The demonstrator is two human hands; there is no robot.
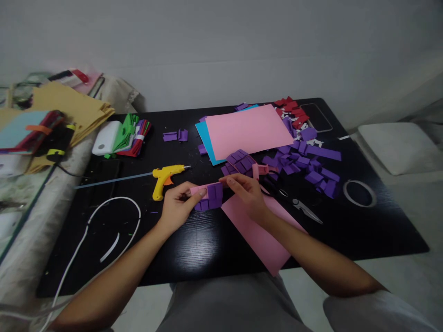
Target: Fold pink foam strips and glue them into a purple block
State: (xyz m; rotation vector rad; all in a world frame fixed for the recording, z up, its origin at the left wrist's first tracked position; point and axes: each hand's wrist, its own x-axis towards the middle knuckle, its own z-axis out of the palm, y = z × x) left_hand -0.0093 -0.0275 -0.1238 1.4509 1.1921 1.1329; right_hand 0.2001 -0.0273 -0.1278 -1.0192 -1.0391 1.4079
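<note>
My left hand [178,207] pinches a small pink piece covered with purple squares [214,196], probably paper or craft foam, with the thumb lying over its pink strip. At the piece's right end, the closed fingertips of my right hand [247,193] meet its upper corner. Just beyond lies a similar panel of purple squares [240,162] beside a folded pink piece [261,170]. A pink sheet [258,230] lies partly beneath my right forearm. Scissors [299,205] with black handles rest to the right of that hand.
Left of my hands lies a yellow glue gun [164,177] with a long stick in its back. Pink and blue sheets [249,131] lie behind, near many purple scraps [304,166] and red scraps [294,110]. A tape ring [360,193] sits right; a white cable [138,214] loops left.
</note>
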